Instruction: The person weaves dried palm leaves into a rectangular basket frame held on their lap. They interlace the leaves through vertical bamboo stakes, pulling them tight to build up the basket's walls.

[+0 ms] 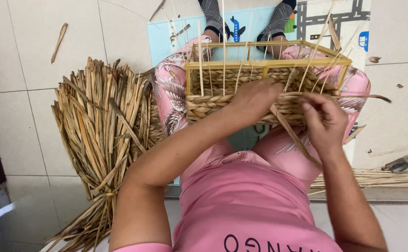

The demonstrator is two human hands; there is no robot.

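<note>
— Pale floor tiles (21,70) are stretching out under everything, and a light blue play mat (166,42) is lying beneath the person's feet. What is sitting on the lap?

— A half-woven basket (241,95) on a yellow frame (267,63) is resting across both knees, its long axis running left to right across the view and its open top facing away from the body. Keeping it there seems to be putting the woven wall within easy reach of both hands.

— And the hands?

— The left hand (255,98) is pressing flat against the braided wall, fingers closed over the weave, apparently steadying the rows. The right hand (325,121) is pinching a flat dried strand (292,133) that is slanting from the basket wall down toward the person's right thigh.

— Those thin sticks standing up?

— Pale upright stakes (200,56) are rising from the woven part past the frame, pointing toward the feet; the braid is passing around them.

— Where is the spare material?

— A big tied bundle of dried leaves (101,140) is lying on the floor just beside the left leg, tied end nearest the viewer. More thin stalks (376,177) are lying on the right, near a small metal tool (400,164).
</note>
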